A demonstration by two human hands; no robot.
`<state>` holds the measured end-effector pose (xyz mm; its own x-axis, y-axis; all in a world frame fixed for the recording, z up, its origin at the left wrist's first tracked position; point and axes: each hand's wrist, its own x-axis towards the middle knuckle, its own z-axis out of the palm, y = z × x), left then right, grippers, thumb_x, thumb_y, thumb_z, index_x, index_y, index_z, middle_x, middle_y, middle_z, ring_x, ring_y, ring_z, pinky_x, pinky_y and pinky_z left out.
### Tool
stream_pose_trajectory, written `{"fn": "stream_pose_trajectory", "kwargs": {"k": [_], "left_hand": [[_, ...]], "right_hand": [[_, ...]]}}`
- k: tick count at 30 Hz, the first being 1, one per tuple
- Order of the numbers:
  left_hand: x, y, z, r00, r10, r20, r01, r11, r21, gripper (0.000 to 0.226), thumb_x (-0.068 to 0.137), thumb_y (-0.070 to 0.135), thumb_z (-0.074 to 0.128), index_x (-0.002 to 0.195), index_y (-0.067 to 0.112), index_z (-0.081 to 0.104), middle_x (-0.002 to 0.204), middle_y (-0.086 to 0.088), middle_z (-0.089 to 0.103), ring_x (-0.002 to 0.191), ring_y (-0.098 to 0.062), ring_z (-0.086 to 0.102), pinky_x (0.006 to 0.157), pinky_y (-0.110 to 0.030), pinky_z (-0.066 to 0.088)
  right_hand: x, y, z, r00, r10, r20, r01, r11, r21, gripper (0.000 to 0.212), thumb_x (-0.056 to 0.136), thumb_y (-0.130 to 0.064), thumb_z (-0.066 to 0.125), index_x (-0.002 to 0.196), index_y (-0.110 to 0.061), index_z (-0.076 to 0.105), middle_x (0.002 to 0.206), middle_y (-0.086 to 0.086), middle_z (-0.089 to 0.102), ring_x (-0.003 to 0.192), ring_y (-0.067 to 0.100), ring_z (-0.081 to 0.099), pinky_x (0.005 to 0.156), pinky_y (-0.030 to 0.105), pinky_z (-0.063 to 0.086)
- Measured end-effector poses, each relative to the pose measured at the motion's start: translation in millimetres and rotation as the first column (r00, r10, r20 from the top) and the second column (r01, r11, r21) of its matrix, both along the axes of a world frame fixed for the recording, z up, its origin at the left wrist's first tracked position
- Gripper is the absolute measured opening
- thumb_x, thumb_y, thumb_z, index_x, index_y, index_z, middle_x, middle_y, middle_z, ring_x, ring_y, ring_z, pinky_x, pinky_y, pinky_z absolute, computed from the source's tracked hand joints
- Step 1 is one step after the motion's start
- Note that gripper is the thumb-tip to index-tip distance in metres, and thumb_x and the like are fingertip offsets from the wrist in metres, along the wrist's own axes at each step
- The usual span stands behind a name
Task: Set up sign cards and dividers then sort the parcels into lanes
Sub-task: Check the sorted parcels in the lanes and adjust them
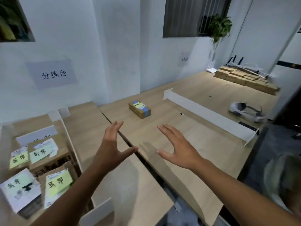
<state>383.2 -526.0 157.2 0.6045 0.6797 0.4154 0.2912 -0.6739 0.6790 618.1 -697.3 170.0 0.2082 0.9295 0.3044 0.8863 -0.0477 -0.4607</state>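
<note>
Left hand (114,144): spread, empty, above table (203,154)
Right hand (177,147): spread, empty
Far parcel (139,109): alone, centre
Left lane: labelled parcels (47,154)
Divider (210,115): right

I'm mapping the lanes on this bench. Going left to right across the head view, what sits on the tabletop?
Parcels with green notes → white divider → lone parcel with a blue-and-yellow label → long white divider → white headset, with the stack of brown boxes behind it.

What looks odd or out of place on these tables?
A white headset-like gadget lies at the right table edge, beyond the white divider, and is no parcel. One lone parcel sits mid-table, while the rest are grouped in the left lane or stacked far back.
</note>
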Motion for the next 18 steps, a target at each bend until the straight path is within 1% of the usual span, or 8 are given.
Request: {"fn": "stream_pose_trajectory", "kwargs": {"k": [2,6,8,10,12,15,16,18], "left_hand": [[33.8,10.8,-8.0,1.000,0.001,0.008,-0.001,1.000,-0.012,0.108,0.067,0.071,0.076,0.157,0.033,0.028,0.165,0.000,0.024,0.153,-0.012,0.020,0.120,-0.036,0.025],[100.0,31.9,-19.2,1.000,0.021,0.015,-0.021,0.999,-0.047,0.105,0.068,0.069,0.075,0.155,0.029,0.032,0.164,0.001,0.026,0.154,-0.008,0.018,0.121,-0.037,0.027],[129.9,41.3,-21.8,0.999,0.033,0.013,-0.032,0.998,-0.057,0.104,0.068,0.072,0.073,0.155,0.031,0.032,0.164,0.004,0.024,0.152,-0.003,0.017,0.119,-0.033,0.028],[158.5,47.3,-22.0,0.999,0.040,-0.006,-0.041,0.997,-0.062,0.104,0.068,0.077,0.070,0.155,0.037,0.030,0.165,0.008,0.020,0.149,0.003,0.017,0.115,-0.028,0.027],[185.5,50.2,-21.3,0.999,0.033,-0.032,-0.035,0.997,-0.064,0.105,0.067,0.082,0.067,0.155,0.041,0.027,0.166,0.013,0.016,0.147,0.005,0.016,0.113,-0.028,0.026],[223.4,59.7,-15.8,0.998,0.055,-0.040,-0.058,0.997,-0.054,0.104,0.069,0.079,0.069,0.155,0.041,0.027,0.166,0.015,0.014,0.149,0.003,0.016,0.116,-0.030,0.026],[236.1,63.5,-14.9,0.996,0.080,-0.039,-0.082,0.996,-0.044,0.103,0.070,0.076,0.070,0.155,0.039,0.028,0.165,0.014,0.015,0.150,0.000,0.017,0.117,-0.030,0.026],[257.5,65.2,-17.5,0.991,0.127,-0.041,-0.129,0.991,-0.039,0.101,0.070,0.074,0.071,0.155,0.038,0.029,0.164,0.016,0.017,0.151,-0.001,0.019,0.116,-0.029,0.026]], "right_hand": [[34.6,13.0,-5.5,1.000,0.011,0.014,-0.011,1.000,-0.015,0.083,0.090,-0.057,0.066,0.159,-0.044,0.021,0.166,-0.012,0.021,0.152,0.006,0.018,0.119,0.027,0.024],[101.2,40.9,-8.3,1.000,0.009,-0.005,-0.010,0.999,-0.036,0.083,0.089,-0.055,0.068,0.159,-0.042,0.024,0.165,-0.010,0.022,0.152,0.006,0.020,0.121,0.027,0.026],[130.9,53.3,-7.1,1.000,0.026,0.013,-0.025,0.999,-0.047,0.084,0.089,-0.056,0.067,0.159,-0.044,0.022,0.166,-0.012,0.021,0.152,0.005,0.018,0.120,0.026,0.025],[159.7,63.0,-6.5,0.999,0.032,-0.005,-0.032,0.998,-0.056,0.084,0.090,-0.059,0.066,0.158,-0.048,0.019,0.166,-0.016,0.017,0.151,0.002,0.015,0.118,0.022,0.022],[188.9,70.0,-7.4,0.999,0.038,-0.030,-0.040,0.997,-0.060,0.084,0.089,-0.062,0.064,0.157,-0.053,0.015,0.165,-0.018,0.015,0.151,0.000,0.013,0.115,0.020,0.022],[231.2,84.9,-8.6,0.998,0.067,0.010,-0.066,0.996,-0.065,0.084,0.088,-0.065,0.062,0.155,-0.056,0.012,0.165,-0.019,0.015,0.151,-0.001,0.014,0.114,0.022,0.026],[246.1,90.2,-9.5,0.997,0.072,0.016,-0.070,0.995,-0.068,0.084,0.088,-0.065,0.062,0.156,-0.054,0.012,0.166,-0.019,0.014,0.151,0.000,0.013,0.115,0.022,0.025],[273.3,98.8,-11.2,0.995,0.100,-0.023,-0.101,0.991,-0.087,0.084,0.089,-0.064,0.062,0.157,-0.051,0.013,0.167,-0.018,0.013,0.152,0.000,0.011,0.115,0.022,0.021]]}}
